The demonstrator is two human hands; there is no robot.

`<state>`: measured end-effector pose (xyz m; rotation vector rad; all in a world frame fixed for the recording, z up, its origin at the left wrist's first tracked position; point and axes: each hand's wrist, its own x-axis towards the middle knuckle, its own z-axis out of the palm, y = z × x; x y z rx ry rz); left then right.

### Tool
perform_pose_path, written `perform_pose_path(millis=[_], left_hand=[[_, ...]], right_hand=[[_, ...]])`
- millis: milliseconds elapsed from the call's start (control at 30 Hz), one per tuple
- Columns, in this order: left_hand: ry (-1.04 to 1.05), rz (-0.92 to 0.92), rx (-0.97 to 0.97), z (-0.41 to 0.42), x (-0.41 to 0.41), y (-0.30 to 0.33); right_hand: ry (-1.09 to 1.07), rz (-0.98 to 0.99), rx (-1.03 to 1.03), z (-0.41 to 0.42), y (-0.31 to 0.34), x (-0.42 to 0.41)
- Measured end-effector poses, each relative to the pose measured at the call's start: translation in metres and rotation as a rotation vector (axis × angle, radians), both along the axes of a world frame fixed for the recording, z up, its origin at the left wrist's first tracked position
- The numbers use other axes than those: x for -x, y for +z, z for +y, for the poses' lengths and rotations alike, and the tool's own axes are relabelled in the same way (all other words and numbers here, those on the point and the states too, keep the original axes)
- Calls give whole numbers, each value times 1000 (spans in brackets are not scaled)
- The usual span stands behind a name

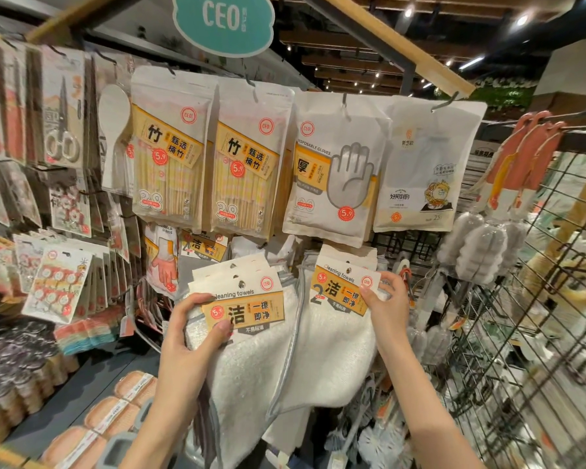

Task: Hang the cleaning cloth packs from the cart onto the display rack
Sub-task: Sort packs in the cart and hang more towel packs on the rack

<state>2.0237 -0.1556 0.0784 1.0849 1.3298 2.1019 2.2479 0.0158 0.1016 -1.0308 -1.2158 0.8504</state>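
Two cloth packs up at the rack, one in each hand

The left hand (197,328) pinches a fanned stack of cleaning cloth packs (251,319) at its header card, thumb on top; at three o'clock of it the right hand (384,301) pinches the hanging pack (339,292) by its card edge. Soft, light, floppy terry by the look, so steer by the stiff card near the hang hole.

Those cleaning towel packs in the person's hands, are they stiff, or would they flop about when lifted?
Probably floppy: below the card header of the pack in the left hand, the white cloth sags and folds. Likely light, since the right hand holds the other pack by its fingertips. The card top looks stiffer, so gripping there seems easier.
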Motion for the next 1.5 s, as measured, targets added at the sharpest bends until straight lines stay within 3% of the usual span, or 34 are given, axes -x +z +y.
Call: perform_pose_path(millis=[433, 967, 1333, 1500], left_hand=[[-48, 6, 31, -2, -2, 6], [-21, 120, 120, -3, -7, 0], [-51, 39, 80, -7, -10, 3], [-63, 68, 73, -7, -14, 4]], right_hand=[[-210, -180, -88, 37, -11, 11], [-267, -301, -50, 50, -16, 12], [-218, -375, -73, 9, -17, 6], [95, -224, -63, -22, 2, 17]])
